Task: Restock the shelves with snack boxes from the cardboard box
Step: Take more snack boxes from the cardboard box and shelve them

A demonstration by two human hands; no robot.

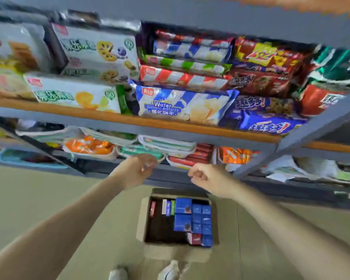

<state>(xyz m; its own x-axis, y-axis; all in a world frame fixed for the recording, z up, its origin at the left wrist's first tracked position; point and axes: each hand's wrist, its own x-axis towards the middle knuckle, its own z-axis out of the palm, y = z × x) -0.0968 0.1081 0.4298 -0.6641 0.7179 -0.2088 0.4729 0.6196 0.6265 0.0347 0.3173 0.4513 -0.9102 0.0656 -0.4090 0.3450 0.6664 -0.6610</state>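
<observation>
While both hands hang at the lower shelf's front edge, left hand (138, 167) loosely curled, right hand (203, 175) curled too, neither holds anything. Open brown cardboard box (141, 223) sits on the floor below, blue snack boxes (192, 217) inside. Between placements, likely; next: reach down, grip a box.

1. Upper shelf (129, 120): wafer pack (182, 106), cookie boxes (77, 96), stacked snack packs.
2. Lower shelf (271, 178): orange packs (89, 147).
3. Floor (89, 199): open cardboard box (140, 225) holding blue snack boxes (198, 219).

Motion-blurred shelf packets (190, 63), labels unreadable
</observation>
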